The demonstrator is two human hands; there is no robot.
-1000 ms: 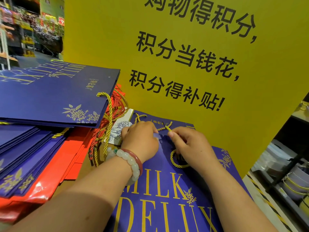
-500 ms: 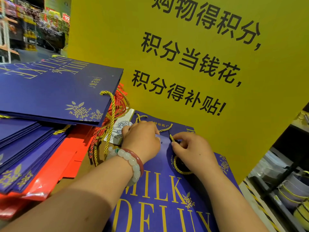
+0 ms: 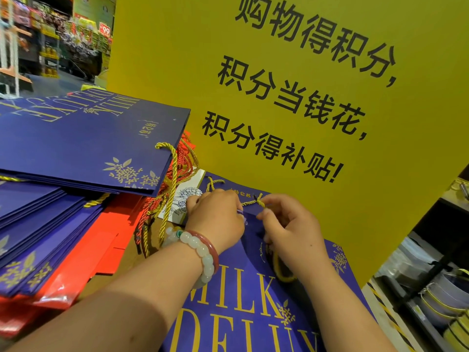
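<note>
My blue bag (image 3: 236, 295) lies flat, mouth at the far end. There its gold cord (image 3: 255, 201) runs left to right between my left hand (image 3: 215, 219) and right hand (image 3: 294, 232). Both sets of fingers pinch it, the right nearer its knotted end.

The dark blue paper gift bag (image 3: 241, 295) lies flat in the near middle. Its gold "MILK" lettering faces up and its mouth is at the far end. A twisted gold cord handle (image 3: 251, 202) runs along that far edge, knotted at its right end. A second gold cord loop (image 3: 278, 271) rests on the bag's face, further right.
</note>
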